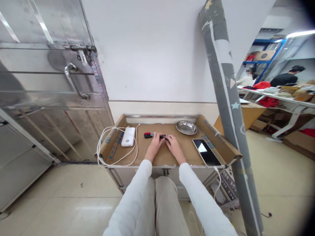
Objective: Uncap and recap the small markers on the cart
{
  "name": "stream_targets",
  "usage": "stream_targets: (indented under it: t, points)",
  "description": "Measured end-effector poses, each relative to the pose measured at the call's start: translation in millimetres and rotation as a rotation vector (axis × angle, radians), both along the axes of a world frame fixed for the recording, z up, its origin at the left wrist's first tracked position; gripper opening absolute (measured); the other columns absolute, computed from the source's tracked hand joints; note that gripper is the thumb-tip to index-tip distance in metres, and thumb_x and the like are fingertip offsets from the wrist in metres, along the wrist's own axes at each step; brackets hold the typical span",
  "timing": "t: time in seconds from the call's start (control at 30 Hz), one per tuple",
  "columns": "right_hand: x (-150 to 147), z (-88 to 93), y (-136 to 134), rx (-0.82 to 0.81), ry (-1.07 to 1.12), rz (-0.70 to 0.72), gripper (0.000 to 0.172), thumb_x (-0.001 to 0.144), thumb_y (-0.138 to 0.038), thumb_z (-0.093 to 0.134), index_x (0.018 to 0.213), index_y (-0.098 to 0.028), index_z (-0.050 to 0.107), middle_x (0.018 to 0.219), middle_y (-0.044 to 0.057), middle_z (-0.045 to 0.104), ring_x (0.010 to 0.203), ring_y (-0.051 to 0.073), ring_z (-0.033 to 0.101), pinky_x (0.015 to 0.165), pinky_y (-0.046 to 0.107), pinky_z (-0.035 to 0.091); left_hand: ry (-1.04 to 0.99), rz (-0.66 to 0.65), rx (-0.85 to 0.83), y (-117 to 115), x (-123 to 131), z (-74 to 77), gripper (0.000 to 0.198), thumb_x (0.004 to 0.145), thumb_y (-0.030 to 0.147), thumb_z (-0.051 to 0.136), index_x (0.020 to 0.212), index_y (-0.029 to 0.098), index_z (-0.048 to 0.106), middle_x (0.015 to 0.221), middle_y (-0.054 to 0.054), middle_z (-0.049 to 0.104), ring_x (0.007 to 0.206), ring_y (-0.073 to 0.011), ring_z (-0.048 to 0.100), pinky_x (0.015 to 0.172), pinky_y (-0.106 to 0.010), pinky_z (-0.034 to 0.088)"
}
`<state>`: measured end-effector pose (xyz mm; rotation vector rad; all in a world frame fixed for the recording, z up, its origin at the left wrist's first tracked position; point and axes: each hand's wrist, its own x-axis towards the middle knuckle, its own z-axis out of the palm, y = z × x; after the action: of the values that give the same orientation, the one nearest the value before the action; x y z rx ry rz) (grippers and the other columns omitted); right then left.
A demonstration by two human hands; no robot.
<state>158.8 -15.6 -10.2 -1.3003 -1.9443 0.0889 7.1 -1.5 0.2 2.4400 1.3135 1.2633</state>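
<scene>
Left hand (155, 141) and right hand (173, 143), fingers partly curled, pinching a slender dark pen (162, 136) between them, beside red and black pens (148, 134). Both forearms reach forward, converging, with palms downward over a cardboard-lined tray (163, 158). The tray also bears a white power bank (128, 136), a phone (206, 152) and a shallow metal dish (186, 128).

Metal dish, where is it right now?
In the head view, the metal dish sits toward the back right of the cardboard, beyond the phone, right of the right hand.
</scene>
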Motion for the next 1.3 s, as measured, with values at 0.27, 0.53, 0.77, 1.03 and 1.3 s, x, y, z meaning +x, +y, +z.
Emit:
stream_targets:
  t: [0.27,0.53,0.77,1.03,1.3]
  points:
    - [3.7,-10.5,8.8,-0.021,0.038,-0.003,0.024,0.086,-0.016,0.045,0.104,-0.021,0.061,0.103,0.008,0.063,0.097,0.021,0.056,0.088,0.037,0.046,-0.129,-0.083,0.051,1.5,-0.3,1.6,0.021,0.094,0.025,0.043,0.114,0.02,0.043,0.106,-0.008,0.057,0.095,-0.0164,0.061,0.089,-0.034,0.05]
    - [4.0,-10.7,8.0,-0.039,0.109,-0.051,0.029,0.084,-0.012,0.044,0.106,-0.02,0.06,0.104,0.007,0.064,0.098,0.019,0.058,0.089,0.034,0.046,-0.201,0.02,0.143,-3.0,-0.6,8.7,0.016,0.094,0.021,0.04,0.109,0.018,0.045,0.104,-0.009,0.056,0.099,-0.0169,0.059,0.089,-0.033,0.049]
    - [3.1,-3.8,4.3,-0.022,0.06,-0.068,0.021,0.083,-0.014,0.047,0.095,-0.02,0.063,0.096,0.007,0.065,0.093,0.02,0.057,0.086,0.034,0.045,-0.22,0.028,0.1,-4.6,-1.2,9.8,0.016,0.094,0.023,0.041,0.108,0.019,0.046,0.103,-0.009,0.055,0.091,-0.0167,0.06,0.085,-0.034,0.051]
    - [2.8,-3.2,4.1,-0.029,0.03,-0.108,0.019,0.085,-0.014,0.043,0.085,-0.02,0.061,0.089,0.007,0.063,0.089,0.021,0.055,0.083,0.034,0.045,-0.256,0.063,0.129,-3.5,-2.1,7.8,0.012,0.093,0.021,0.042,0.105,0.019,0.046,0.102,-0.008,0.055,0.096,-0.0171,0.058,0.086,-0.033,0.049]
    - [2.5,-2.5,3.4,-0.027,0.003,-0.135,0.025,0.087,-0.014,0.038,0.094,-0.019,0.061,0.095,0.008,0.063,0.092,0.022,0.053,0.086,0.036,0.043,-0.256,0.095,0.121,-4.3,-1.7,9.1,0.011,0.092,0.017,0.041,0.102,0.019,0.045,0.099,-0.007,0.053,0.095,-0.0176,0.056,0.087,-0.033,0.048]
